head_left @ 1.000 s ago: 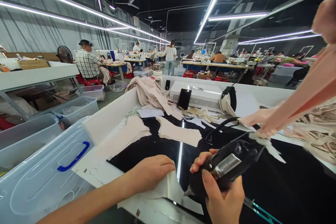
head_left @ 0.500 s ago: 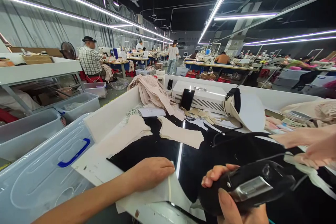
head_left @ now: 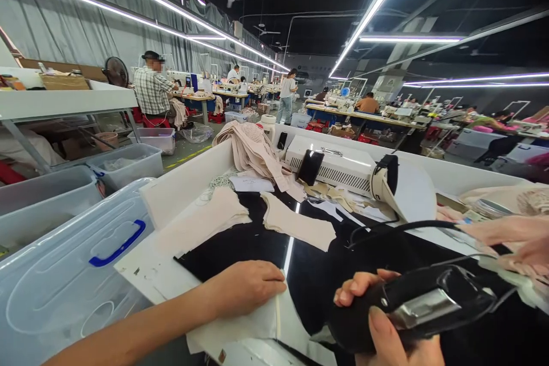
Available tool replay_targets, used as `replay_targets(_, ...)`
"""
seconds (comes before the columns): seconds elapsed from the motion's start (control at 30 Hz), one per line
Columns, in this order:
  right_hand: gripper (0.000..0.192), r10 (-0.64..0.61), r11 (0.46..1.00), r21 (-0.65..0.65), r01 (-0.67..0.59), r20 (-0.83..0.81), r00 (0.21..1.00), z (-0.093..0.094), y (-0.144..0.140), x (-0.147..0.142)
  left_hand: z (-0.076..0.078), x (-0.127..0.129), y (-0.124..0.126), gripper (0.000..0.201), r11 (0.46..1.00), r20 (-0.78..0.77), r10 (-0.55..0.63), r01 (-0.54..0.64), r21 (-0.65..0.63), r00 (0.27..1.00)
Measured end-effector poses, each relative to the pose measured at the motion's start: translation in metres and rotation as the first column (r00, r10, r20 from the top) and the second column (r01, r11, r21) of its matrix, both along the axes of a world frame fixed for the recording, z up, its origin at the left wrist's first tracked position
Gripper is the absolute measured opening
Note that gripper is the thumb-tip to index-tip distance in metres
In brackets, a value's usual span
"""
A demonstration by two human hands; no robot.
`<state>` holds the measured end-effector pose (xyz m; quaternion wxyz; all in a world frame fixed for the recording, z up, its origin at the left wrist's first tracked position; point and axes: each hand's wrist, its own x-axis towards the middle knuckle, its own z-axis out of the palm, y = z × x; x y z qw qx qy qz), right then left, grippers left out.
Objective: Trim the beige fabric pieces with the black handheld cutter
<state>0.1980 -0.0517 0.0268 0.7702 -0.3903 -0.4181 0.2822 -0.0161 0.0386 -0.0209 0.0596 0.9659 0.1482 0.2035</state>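
Note:
My left hand [head_left: 249, 289] lies at the near edge of the black-topped table, fingers curled together over the end of a pale cloth piece [head_left: 294, 320] with a narrow cream strip along it. In my right hand [head_left: 388, 334] is a black corded hand tool [head_left: 420, 303] with a shiny metal plate on its side; the thumb presses near that plate. A pale grey tip [head_left: 325, 335] shows at the tool's left end, close to the cloth. Beyond my hands lie two stacks of cut beige fabric, a left stack [head_left: 210, 217] and a middle stack [head_left: 298, 220].
Behind the stacks are heaped beige fabric [head_left: 253, 151], a dark phone [head_left: 310, 167], a white slotted unit [head_left: 338, 163] and paper scraps. A lidded clear bin [head_left: 72, 274] stands left. Blurred pale pink shapes [head_left: 506, 234] are at right. Several people sit at sewing machines beyond.
The view has shifted slightly. My left hand keeps its hold on the cloth, and the black tool appears a little further right in my right hand.

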Motion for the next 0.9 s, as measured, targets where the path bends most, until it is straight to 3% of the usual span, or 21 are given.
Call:
replay_targets(0.2, 0.034, -0.062, 0.997, 0.053, 0.064, -0.038, 0.997, 0.012, 0.033, -0.016, -0.002, 0.000, -0.002, 0.025, 0.999, 0.038, 0.031, -0.032, 0.009, 0.999)
replay_targets(0.4, 0.032, -0.055, 0.997, 0.060, 0.057, -0.028, 0.998, 0.006, 0.060, -0.026, 0.003, 0.001, -0.004, 0.027, 0.998, 0.081, 0.042, -0.038, -0.039, 0.996)
replay_targets(0.9, 0.029, -0.063, 0.996, 0.069, 0.063, 0.001, 0.998, -0.007, 0.068, -0.031, 0.005, 0.001, -0.006, 0.026, 0.993, 0.032, 0.067, -0.063, -0.102, 0.997)
